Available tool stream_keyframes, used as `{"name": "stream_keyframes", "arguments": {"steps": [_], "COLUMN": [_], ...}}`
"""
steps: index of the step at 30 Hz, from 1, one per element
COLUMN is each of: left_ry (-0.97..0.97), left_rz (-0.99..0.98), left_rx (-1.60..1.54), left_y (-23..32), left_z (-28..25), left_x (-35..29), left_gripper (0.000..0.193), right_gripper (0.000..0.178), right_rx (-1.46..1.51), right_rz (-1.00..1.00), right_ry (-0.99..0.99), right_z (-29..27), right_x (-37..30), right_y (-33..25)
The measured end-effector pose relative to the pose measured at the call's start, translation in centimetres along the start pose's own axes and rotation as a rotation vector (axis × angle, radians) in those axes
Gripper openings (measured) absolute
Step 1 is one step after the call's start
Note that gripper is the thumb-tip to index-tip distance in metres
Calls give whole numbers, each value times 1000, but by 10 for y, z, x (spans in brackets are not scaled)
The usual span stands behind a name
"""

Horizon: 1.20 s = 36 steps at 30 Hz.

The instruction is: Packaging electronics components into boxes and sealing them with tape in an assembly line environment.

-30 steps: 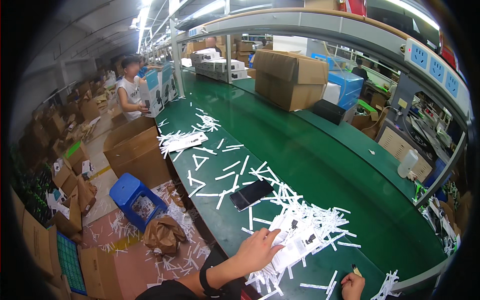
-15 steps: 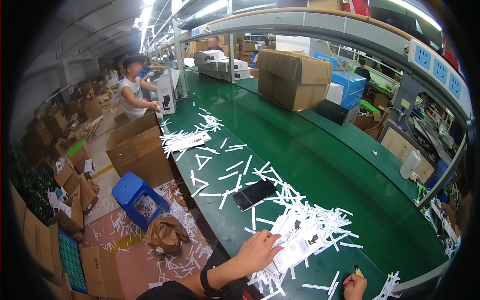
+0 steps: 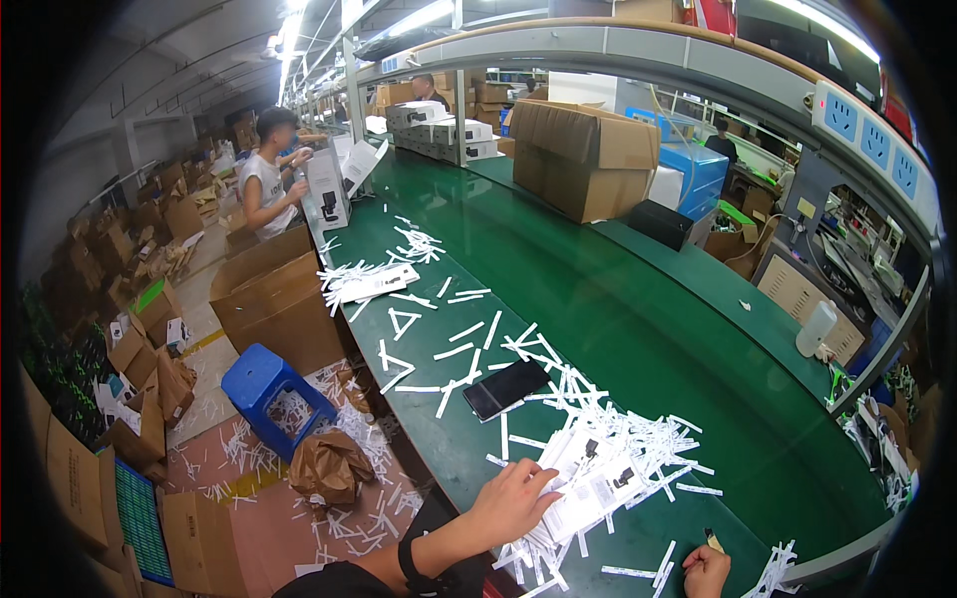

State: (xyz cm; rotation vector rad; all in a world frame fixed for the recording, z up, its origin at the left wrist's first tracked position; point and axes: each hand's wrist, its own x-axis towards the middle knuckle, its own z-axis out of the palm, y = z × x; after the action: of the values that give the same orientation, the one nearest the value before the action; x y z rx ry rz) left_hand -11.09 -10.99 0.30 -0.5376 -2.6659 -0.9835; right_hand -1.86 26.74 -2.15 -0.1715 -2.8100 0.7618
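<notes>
Left hand: the left hand (image 3: pixel 513 501) lies flat, fingers spread, pressing on a white leaflet (image 3: pixel 588 485) at the near edge of the green belt (image 3: pixel 638 329) — it grips nothing, only pins the sheet.
Right hand: the right hand (image 3: pixel 706 571), low in the view and right of the leaflet, is curled around a small tan object (image 3: pixel 714 541); what that object is cannot be told.
Leaflet: on top of a heap of white paper strips (image 3: pixel 638 448), touching them on all sides, printed with small dark figures.
Phone: a dark phone (image 3: pixel 505 389) lies face up beyond the leaflet, further up the belt, apart from both hands.
Beyond: more strips trail up the belt from the leaflet toward a second white sheet (image 3: pixel 374 284); a cardboard box (image 3: pixel 583 159) stands far behind on the belt's right side.
Floor: left of the leaflet and below the belt, a blue stool (image 3: pixel 264 389) and a crumpled brown bag (image 3: pixel 329 466) sit among fallen strips.
Handling note: judged from the flat palm, the sheet is best kept steady by even pressure — lifting a fingertip could let the loose strips beneath shift it.
</notes>
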Motion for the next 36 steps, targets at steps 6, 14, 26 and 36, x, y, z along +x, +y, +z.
{"name": "stream_keyframes", "arguments": {"steps": [6, 14, 26, 36], "left_ry": [0, 0, -18, -798], "left_rz": [6, 6, -47, 1154], "left_rx": [-5, 7, 112, -678], "left_y": [-1, -7, -13, 136], "left_z": [2, -2, -18, 53], "left_x": [-3, -6, -4, -60], "left_gripper": [31, 32, 59, 20], "right_gripper": [18, 15, 7, 8], "right_rx": [-1, -4, -50, 59], "right_rz": [-18, -84, -86, -32], "right_ry": [9, 14, -5, 107], "right_z": [2, 10, 29, 21], "right_x": [-1, 0, 14, 1], "right_y": [6, 11, 13, 20]}}
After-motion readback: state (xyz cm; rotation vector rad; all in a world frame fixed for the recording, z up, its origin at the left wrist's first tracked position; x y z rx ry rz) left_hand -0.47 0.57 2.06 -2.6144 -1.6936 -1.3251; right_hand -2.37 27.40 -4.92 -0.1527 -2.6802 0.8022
